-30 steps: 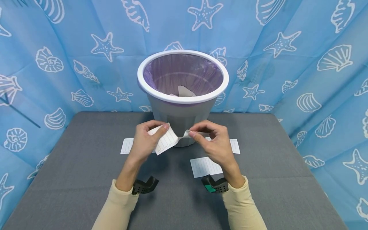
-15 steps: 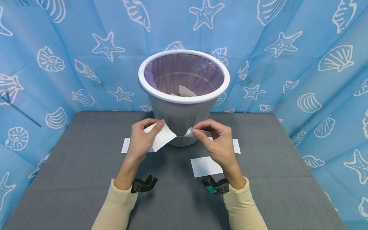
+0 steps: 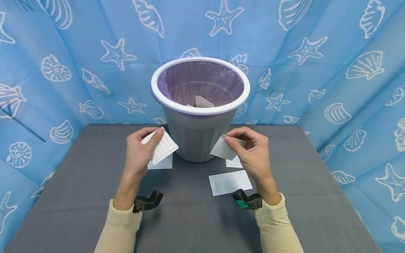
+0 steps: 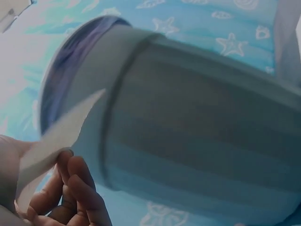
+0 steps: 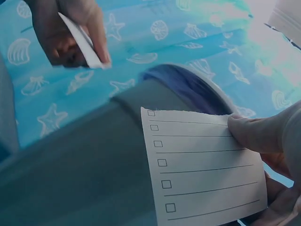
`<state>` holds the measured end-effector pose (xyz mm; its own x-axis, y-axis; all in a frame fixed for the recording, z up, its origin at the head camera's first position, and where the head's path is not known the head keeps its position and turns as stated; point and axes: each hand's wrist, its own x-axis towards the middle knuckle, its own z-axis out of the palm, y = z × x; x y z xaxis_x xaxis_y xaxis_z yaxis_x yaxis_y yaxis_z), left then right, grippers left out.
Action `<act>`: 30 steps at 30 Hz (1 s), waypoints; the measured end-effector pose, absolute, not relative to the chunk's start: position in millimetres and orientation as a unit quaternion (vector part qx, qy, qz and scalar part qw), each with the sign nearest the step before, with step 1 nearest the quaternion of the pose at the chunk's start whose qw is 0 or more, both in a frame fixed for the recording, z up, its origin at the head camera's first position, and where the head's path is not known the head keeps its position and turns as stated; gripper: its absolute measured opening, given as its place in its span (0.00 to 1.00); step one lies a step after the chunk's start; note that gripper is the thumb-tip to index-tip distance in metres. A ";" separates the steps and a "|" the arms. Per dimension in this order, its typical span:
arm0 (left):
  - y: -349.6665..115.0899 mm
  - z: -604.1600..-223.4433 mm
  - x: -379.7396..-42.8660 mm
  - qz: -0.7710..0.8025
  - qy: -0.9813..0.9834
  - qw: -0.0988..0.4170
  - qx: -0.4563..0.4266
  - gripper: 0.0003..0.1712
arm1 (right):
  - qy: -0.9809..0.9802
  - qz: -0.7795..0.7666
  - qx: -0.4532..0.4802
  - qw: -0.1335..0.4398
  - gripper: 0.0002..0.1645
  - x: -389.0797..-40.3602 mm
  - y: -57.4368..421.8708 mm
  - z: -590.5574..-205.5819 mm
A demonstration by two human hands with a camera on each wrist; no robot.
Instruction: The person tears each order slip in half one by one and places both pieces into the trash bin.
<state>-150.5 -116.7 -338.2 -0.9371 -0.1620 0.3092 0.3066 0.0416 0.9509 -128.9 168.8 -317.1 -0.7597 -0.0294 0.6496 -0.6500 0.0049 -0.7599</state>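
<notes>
My left hand (image 3: 136,153) pinches a torn piece of lined checklist paper (image 3: 165,147) between thumb and fingers, left of the bin. Printed checkboxes run along its lower edge. Another torn piece (image 3: 220,149) is pinched by my right hand (image 3: 254,153), to the right of the bin. In the right wrist view this right piece (image 5: 202,165) shows checkboxes, ruled lines and a ragged upper edge. The two pieces are apart, both above the table. The left wrist view shows the left piece (image 4: 70,127) nearly edge-on.
A grey waste bin (image 3: 197,130) with a white rim and purple liner stands at the back centre, with paper scraps (image 3: 203,102) inside. Lined sheets lie on the grey table: one at front right (image 3: 230,182), one partly hidden on each side, left (image 3: 161,163) and right (image 3: 233,162).
The paper, joined by a twisted strip a second ago, is now in two separate pieces. My left hand has moved left and my right hand right, each with its piece.
</notes>
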 end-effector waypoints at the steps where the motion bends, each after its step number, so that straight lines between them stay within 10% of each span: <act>1: -120.3 -335.7 -150.7 -0.689 -0.701 0.175 -0.050 0.13 | -0.663 0.664 0.251 0.237 0.07 -129.6 171.9 -314.6; 18: -172.6 -260.1 -172.8 -0.751 -0.622 0.213 -0.061 0.03 | -0.663 0.618 0.263 0.330 0.07 -159.9 219.7 -230.4; 30: -167.7 -197.1 -201.6 -0.757 -0.620 0.195 -0.064 0.05 | -0.720 0.606 0.197 0.274 0.05 -198.1 213.4 -171.0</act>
